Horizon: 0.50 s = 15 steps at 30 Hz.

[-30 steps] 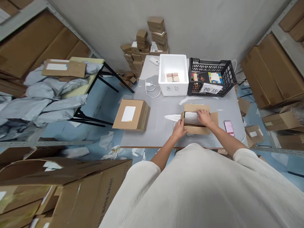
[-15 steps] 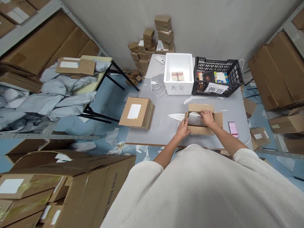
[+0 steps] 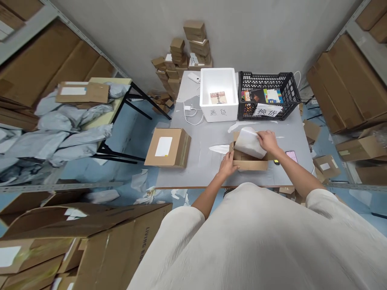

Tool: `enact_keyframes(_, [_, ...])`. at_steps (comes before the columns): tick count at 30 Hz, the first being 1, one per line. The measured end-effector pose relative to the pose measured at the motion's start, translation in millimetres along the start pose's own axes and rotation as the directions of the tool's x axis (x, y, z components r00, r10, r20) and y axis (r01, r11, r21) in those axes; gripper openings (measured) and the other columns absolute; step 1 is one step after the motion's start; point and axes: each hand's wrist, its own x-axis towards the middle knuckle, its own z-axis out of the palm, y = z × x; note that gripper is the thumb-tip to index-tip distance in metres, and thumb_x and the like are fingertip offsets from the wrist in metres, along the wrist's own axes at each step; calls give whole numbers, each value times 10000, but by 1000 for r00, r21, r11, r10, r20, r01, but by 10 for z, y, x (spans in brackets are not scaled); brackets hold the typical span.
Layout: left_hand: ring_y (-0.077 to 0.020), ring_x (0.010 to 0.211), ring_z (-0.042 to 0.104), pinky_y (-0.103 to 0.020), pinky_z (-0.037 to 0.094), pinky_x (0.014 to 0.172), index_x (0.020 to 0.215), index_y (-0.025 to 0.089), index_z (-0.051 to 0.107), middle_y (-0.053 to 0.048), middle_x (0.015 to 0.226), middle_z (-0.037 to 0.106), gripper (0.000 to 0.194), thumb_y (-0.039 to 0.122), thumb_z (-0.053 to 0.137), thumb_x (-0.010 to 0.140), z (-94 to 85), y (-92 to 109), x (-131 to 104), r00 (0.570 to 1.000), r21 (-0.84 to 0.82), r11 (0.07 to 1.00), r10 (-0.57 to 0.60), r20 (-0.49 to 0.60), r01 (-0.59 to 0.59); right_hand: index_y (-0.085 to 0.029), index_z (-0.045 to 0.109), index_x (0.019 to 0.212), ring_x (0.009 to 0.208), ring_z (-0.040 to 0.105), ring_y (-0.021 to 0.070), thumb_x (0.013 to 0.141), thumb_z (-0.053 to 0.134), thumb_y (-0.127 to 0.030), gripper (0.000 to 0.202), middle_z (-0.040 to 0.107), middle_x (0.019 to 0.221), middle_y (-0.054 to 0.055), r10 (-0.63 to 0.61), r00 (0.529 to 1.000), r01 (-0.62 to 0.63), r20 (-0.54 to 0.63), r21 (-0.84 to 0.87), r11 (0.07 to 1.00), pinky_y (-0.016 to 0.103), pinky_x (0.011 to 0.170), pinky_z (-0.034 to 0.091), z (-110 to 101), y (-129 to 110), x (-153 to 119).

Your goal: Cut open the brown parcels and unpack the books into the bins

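A small open cardboard box [image 3: 252,165] lies on the grey table, near its front edge. My left hand [image 3: 227,164] grips the box's left end, fingers over the rim. Pinched at its right edge by my right hand [image 3: 268,141], a flat whitish packet [image 3: 249,141] tilts up out of the box. Part of the box's inside shows below the packet. A torn white strip [image 3: 219,149] lies just left of the box. Beside my right wrist is a small black and yellow object [image 3: 276,162], partly covered.
A white foam box [image 3: 219,112] and a black plastic crate [image 3: 269,117] stand at the back of the table. A closed carton [image 3: 165,147] sits at its left, a phone [image 3: 292,156] at its right. Grey parcels [image 3: 66,121] pile up on the far left.
My right hand has raised the whitish packet from lying in the box to tilted above it. My left hand stays on the box's left end. The camera view has shifted slightly.
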Motion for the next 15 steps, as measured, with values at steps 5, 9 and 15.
enact_keyframes(5, [-458,1520,524,-568,476,1211,1767,272,270,-215,1774,342,1103,405,893,867,-40,17,-7,1000,14,1000,-26,12,26,-164,767,1268,1065,692,372,1067,494,-467,455,824,1182,180,161,962,-113,-220,216,970,489,982,537,-397,545,141])
enact_keyframes(9, [-447,1510,535,-560,473,1216,1762,281,279,-214,1761,356,1103,479,897,870,-64,17,-1,1000,17,999,-29,6,29,-153,768,1168,892,711,289,1031,541,-605,524,801,975,120,273,900,-140,-341,368,919,414,863,598,-726,1084,107])
enact_keyframes(15, [-442,1529,524,-553,484,1220,1764,279,281,-205,1760,365,1094,443,885,867,-90,3,29,998,39,998,-53,13,53,-159,761,1134,905,730,303,1019,561,-572,473,787,993,148,428,795,-272,-429,380,884,447,848,615,-1115,1781,-153])
